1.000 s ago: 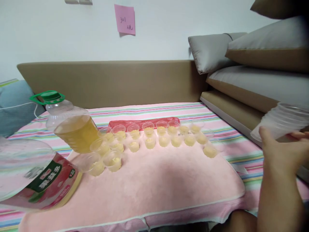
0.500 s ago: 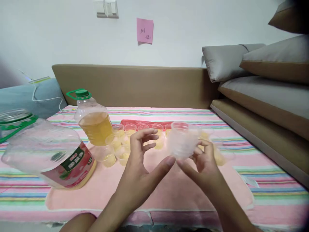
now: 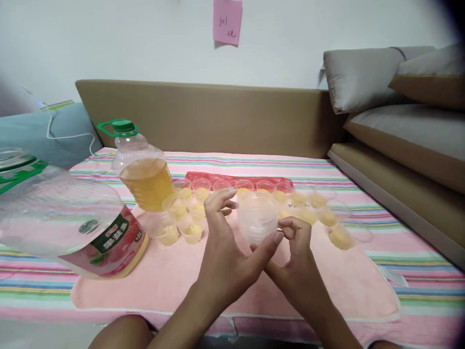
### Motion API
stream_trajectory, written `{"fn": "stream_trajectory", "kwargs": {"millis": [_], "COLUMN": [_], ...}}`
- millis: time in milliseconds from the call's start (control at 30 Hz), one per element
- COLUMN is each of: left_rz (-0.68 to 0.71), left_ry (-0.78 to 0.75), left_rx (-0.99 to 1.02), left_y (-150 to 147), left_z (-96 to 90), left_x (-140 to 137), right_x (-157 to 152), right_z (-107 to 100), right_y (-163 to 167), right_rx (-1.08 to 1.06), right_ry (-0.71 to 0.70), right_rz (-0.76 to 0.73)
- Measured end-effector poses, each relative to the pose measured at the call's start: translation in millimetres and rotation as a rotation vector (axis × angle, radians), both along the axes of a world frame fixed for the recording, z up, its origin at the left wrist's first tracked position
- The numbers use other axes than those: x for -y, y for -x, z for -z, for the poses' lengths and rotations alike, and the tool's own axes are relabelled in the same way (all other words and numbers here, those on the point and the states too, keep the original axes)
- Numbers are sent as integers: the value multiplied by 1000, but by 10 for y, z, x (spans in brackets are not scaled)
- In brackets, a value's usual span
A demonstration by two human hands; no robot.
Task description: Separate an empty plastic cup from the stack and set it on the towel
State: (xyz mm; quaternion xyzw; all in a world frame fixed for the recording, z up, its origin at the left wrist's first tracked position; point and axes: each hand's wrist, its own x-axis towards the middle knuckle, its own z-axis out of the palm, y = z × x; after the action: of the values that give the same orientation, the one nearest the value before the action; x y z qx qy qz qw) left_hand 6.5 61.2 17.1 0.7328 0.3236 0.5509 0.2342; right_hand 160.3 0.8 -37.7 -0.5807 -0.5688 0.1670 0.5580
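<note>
Up over the pink mat, between my two hands, is a stack of clear plastic cups, nested and with the open rims upward. My left hand wraps around the stack's left side, its thumb lying across the lower front. On the other side my right hand grips the stack low down, with bent fingers at the right edge and its thumb partly behind the left thumb. Behind and beside the hands, several plastic cups of yellow juice stand in rows on the pink mat.
At left stand a big, mostly drained juice jug with a red label and a second jug of amber juice with a green cap. A red plastic bag lies behind the cups. Stacked cushions rise at the right.
The cup stack has moved left and now stands more upright. My left thumb has slid right across its front, and my right hand has come closer to the left. The view has tilted down.
</note>
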Motion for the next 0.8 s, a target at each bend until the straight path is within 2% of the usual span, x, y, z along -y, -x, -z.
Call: {"fn": "stream_trajectory", "kwargs": {"millis": [133,367,800], "left_rz": [-26,-59,-80], "left_ry": [9,148,168], "left_rx": [10,41,34], "left_y": [-27,-28,-15], "left_z": [13,33,30], "left_x": [1,-9,-16], "right_x": [-28,-46,-45], "right_z": [24,34,53], "right_y": [-4,51,29], "right_rx": [73,124,162], "right_ry": [-29,-103,-114], "right_rz": [16,73,102]}}
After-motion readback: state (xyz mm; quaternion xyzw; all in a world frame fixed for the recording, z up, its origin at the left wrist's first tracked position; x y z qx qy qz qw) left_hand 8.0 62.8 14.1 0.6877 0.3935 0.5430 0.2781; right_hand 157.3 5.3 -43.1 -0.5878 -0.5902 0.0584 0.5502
